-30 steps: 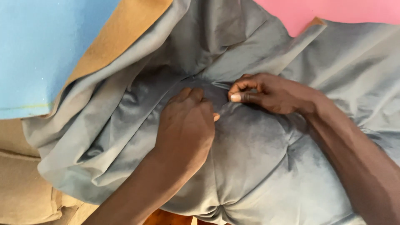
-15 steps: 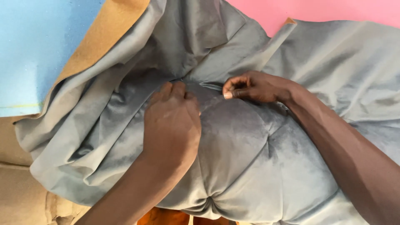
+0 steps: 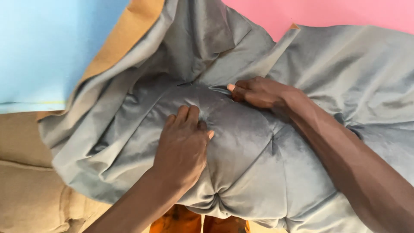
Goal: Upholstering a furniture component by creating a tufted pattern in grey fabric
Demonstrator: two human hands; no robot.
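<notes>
Across the middle of the view lies a grey velvet cover (image 3: pixel 258 164), pulled over padding and already drawn into deep tufted dimples, with loose folds of the same cloth heaped toward the top and left. At its near side the left hand (image 3: pixel 183 144) lies palm down on a puffed section, its grip flat and closed together, fingertips (image 3: pixel 189 113) pressing into a crease where several pleats meet. Just beyond, the right hand (image 3: pixel 258 91) has its grip pinched on a small fold of the cover at the next dimple, thumb and forefinger tight on the cloth. Behind the cover show a light blue foam sheet (image 3: pixel 47 47) at the upper left, a pink sheet (image 3: pixel 336 13) at the upper right, and a tan board (image 3: pixel 125 39) edging between them; tan upholstery (image 3: pixel 26 190) sits at the lower left and something orange (image 3: pixel 189 222) shows under the cover's near edge. The step in hand looks to be shaping a pleat between two tufts: one hand pins the cloth while the other draws the fold. Next, it seems, the pinched fold needs steady tension along the crease while the pressing hand keeps the padding from shifting.
</notes>
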